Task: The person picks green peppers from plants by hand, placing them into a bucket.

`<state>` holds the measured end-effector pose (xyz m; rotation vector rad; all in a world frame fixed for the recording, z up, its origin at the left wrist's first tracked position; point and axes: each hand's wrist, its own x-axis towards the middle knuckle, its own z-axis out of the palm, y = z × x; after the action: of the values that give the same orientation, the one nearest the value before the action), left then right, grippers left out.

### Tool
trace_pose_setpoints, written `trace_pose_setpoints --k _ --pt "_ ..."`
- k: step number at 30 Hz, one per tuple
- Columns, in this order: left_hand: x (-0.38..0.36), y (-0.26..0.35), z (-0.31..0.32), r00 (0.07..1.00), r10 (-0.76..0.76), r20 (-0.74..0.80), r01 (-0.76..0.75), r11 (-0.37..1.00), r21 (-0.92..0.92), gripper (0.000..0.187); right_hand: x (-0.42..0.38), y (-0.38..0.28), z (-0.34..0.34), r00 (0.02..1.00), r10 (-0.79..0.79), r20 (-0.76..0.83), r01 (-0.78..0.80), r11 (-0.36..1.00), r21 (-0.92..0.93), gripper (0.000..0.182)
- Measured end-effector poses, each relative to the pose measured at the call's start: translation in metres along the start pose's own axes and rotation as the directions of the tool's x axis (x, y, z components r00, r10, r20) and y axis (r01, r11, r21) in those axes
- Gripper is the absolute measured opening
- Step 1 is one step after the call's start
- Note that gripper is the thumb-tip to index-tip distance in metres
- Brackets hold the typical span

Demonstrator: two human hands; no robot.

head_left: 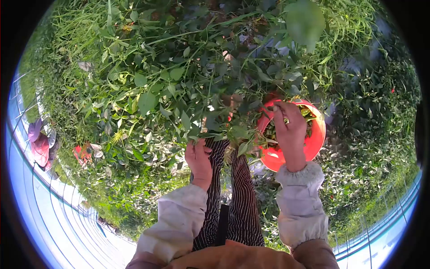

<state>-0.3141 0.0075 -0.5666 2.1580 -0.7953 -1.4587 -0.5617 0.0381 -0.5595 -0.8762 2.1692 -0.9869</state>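
My right hand (291, 127) is over a red bucket (317, 140), its fingers bent together in a pinch at the far side of the rim. Whatever the fingertips hold, if anything, is too small to make out. Inside the bucket lie small green pieces (309, 112), perhaps pods or peppers, partly hidden by the hand. On the other side, my left hand (199, 163) has its fingers curled at the lower edge of the leafy green plants (179, 116). Leaves touch or overlap its fingertips, and I cannot see what is between them.
Dense plants and tall grass (85, 27) surround me. My striped trouser legs (242, 201) stand between both arms. At far left is another person (39, 145) in pink with a purple hat, with a red object (82, 154) nearby. Curved greenhouse-like ribs (53, 201) line the edges.
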Motion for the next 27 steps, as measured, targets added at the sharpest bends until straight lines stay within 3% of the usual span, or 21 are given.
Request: trace_pose_setpoints --k 1,3,5,6,8,12,14,15,17,21,24,25,27 --pt "0.003 0.001 -0.001 0.999 -0.043 -0.029 0.042 0.999 -0.033 0.012 0.015 -0.005 0.017 1.000 -0.022 -0.003 0.022 0.997 0.071 0.014" --pt "0.007 0.000 -0.004 0.998 -0.035 -0.052 0.034 0.999 -0.020 0.013 0.040 -0.001 0.060 0.974 -0.224 -0.022 0.225 0.962 0.154 0.014" --pt "0.009 -0.001 -0.006 0.997 -0.032 -0.076 0.030 0.999 -0.027 0.013 0.050 0.010 0.104 0.945 -0.299 0.132 0.316 0.940 -0.129 0.017" --pt "0.009 -0.002 -0.005 0.996 -0.029 -0.079 0.028 0.999 -0.023 0.013 0.050 0.008 0.118 0.945 -0.298 0.131 0.314 0.941 -0.124 0.017" --pt "0.008 -0.003 -0.005 0.999 0.012 -0.045 -0.013 1.000 -0.025 0.012 0.047 0.004 0.142 0.875 0.037 0.483 0.216 0.863 -0.457 0.020" --pt "0.006 0.001 -0.003 0.998 -0.017 -0.063 0.019 1.000 0.025 0.013 0.041 0.016 0.174 0.923 0.045 0.383 0.169 0.845 -0.507 0.026" --pt "0.006 0.002 -0.002 0.998 -0.019 -0.066 0.021 0.999 0.034 0.015 0.039 0.014 0.169 0.942 -0.278 0.187 0.330 0.865 -0.379 0.017" --pt "0.006 0.001 -0.002 0.998 -0.012 -0.056 0.014 1.000 0.023 0.015 0.034 0.013 0.166 0.942 -0.278 0.187 0.330 0.865 -0.377 0.017" --pt "0.006 0.000 -0.002 0.999 -0.008 -0.050 0.008 1.000 0.009 0.016 0.027 -0.003 0.149 0.944 -0.201 0.263 0.291 0.883 -0.369 0.028" --pt "0.008 0.000 -0.005 0.999 -0.013 -0.053 0.014 1.000 0.016 0.017 0.003 -0.013 0.141 0.959 -0.108 0.262 0.191 0.929 -0.317 0.022" --pt "0.008 0.000 -0.006 0.999 -0.005 -0.049 0.007 1.000 0.024 0.019 -0.006 -0.017 0.130 0.987 0.088 0.134 -0.054 0.970 -0.238 0.017" --pt "0.008 -0.001 -0.006 0.999 0.006 -0.034 -0.005 1.000 0.019 0.020 -0.008 -0.015 0.128 0.987 0.093 0.130 -0.060 0.969 -0.242 0.017" --pt "0.006 -0.002 -0.007 1.000 0.012 -0.021 -0.012 0.999 0.031 0.020 -0.011 -0.010 0.121 0.967 0.222 0.123 -0.200 0.964 -0.175 0.028"
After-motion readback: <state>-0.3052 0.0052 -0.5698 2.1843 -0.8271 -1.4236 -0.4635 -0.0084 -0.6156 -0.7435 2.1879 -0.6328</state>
